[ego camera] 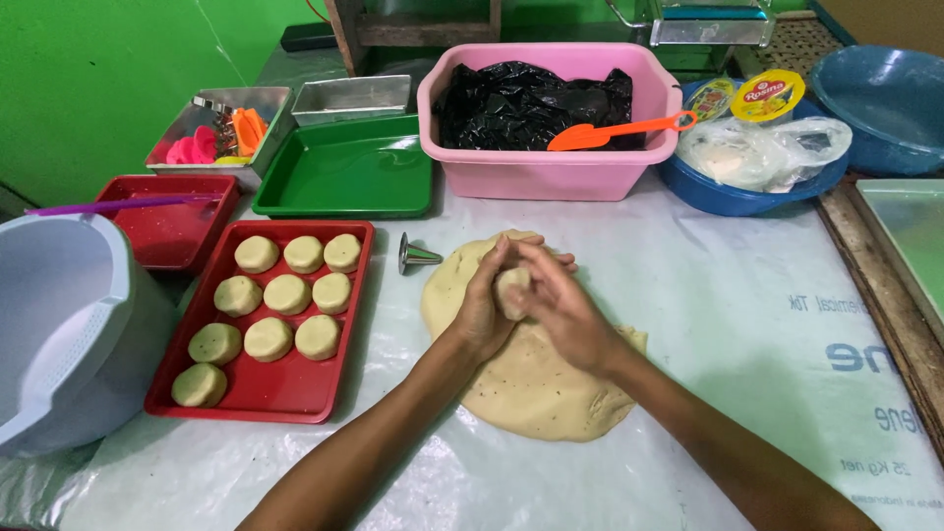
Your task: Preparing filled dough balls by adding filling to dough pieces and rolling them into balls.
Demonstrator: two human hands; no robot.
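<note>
Nearest the camera, two bare forearms reach in from the bottom edge over a table (747, 295) covered with a pale plastic sheet. The left hand (482, 305) and the right hand (559, 305) meet above the middle of the sheet, cupped together around a small dough piece (512, 291); the fingers (536, 258) of both hands curl closed over it, so only a little of the pale lump shows between them. Directly beneath the hands lies a large flattened dough slab (531, 393), spread on the sheet and reaching toward the camera. Left of the hands sits a red tray (285, 393) holding ten round dough discs (287, 293) in rows, with bare space at its near right. At the far left edge stands a pale grey bucket (59, 324). Just beside the slab's upper left rim rests a small metal cone (415, 255) lying on its side. Farther back, a smaller red tray (172, 231) carries a purple stick, and a green tray (344, 172) lies next to it. Behind these a metal tin (221, 118) holds pink and orange cutters. A pink tub (546, 172) lined with black plastic has an orange spatula (615, 130) laid across its rim. At the far right are a blue basin (728, 197) with a clear bag in it and a second blue bowl (880, 93).
</note>
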